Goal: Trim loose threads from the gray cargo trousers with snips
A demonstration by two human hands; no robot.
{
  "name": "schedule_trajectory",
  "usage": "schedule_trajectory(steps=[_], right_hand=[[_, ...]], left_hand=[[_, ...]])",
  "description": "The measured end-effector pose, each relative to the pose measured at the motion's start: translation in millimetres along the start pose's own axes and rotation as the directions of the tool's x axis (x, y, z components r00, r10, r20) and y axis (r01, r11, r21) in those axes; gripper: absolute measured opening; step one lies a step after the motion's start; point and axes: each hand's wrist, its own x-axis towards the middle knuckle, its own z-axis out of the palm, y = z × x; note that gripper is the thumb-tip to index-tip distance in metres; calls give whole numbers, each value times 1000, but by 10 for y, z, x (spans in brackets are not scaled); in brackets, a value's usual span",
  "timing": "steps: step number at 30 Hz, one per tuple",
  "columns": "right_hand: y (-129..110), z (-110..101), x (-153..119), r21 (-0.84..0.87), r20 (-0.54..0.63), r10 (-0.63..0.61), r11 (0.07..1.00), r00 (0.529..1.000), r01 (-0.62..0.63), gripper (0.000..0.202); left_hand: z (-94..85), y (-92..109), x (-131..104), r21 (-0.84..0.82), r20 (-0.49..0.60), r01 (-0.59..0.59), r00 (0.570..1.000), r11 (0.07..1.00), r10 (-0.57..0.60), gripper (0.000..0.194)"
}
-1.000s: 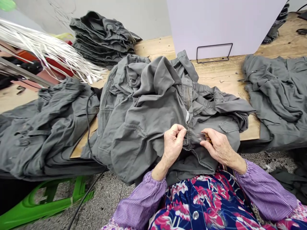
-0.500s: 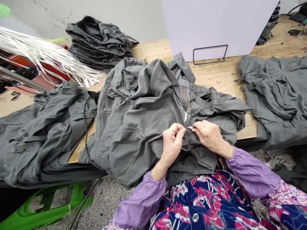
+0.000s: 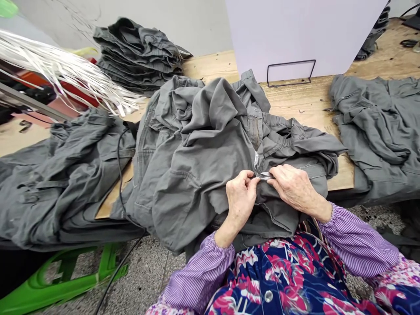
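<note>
Grey trousers (image 3: 200, 175) lie bunched over the table edge, with a zipper (image 3: 256, 135) running down their front to a white piece at its lower end. Below that piece, my left hand (image 3: 242, 197) pinches the cloth between thumb and fingers. Just to the right, my right hand (image 3: 293, 186) is closed on a small metal thread snipper (image 3: 265, 175), its pointed blades directed left at my left fingertips. The two hands are nearly touching. The snipper's rear part is hidden in my right fingers.
More grey garments lie left (image 3: 65, 175) and right (image 3: 383, 127), and a folded stack (image 3: 138, 54) stands at the back. White strips (image 3: 68, 65) hang at the left. A white board (image 3: 295, 35) with a wire frame stands behind. A green stool (image 3: 65, 280) and a black cable are lower left.
My right hand has moved slightly right, and more of the snipper's blades shows, spread apart. The whole view has shifted a little.
</note>
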Motion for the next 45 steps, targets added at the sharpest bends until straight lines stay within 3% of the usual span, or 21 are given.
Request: schedule_trajectory(steps=[4,14,18,21,23,25,27,30,32,36,40,45], right_hand=[[-16,-8,24,-26,8,-23,999,1000,23,20],[-72,-6,151,-47,-12,-96,994,995,95,22],[-81,12,161,-11,-27,-103,995,994,103,25],[-55,58,137,38,-58,-46,998,997,48,25],[-14,101,110,134,-108,76,989,991,-61,23],[41,147,82,333,-149,259,922,954,-198,20],[96,195,62,583,-120,423,762,898,-281,18],[147,269,66,822,-1,525,485,851,-298,24],[152,319,93,877,49,545,377,837,-297,25],[116,387,181,913,76,572,289,817,-288,23],[68,382,276,932,108,533,238,839,-272,31],[-11,293,347,916,104,482,294,870,-272,28]], left_hand=[[-5,-5,19,-21,-8,-24,1000,999,24,16],[-10,-14,-22,-5,-32,-157,987,988,157,15],[-9,-32,-42,-12,-27,-156,987,988,156,15],[-25,-39,-60,-30,-50,-122,991,992,121,14],[-33,-23,-58,-45,-125,-84,989,995,78,15],[-24,17,-32,-47,-192,-51,981,998,41,12],[9,77,24,0,-179,-43,983,999,42,10],[96,157,154,135,-109,-42,992,990,57,34],[152,168,246,153,-109,-13,994,988,29,31],[185,92,361,-154,-127,33,991,988,-53,23],[129,32,358,-539,-28,76,994,839,-108,24],[60,79,308,-711,81,173,983,681,-166,27]])
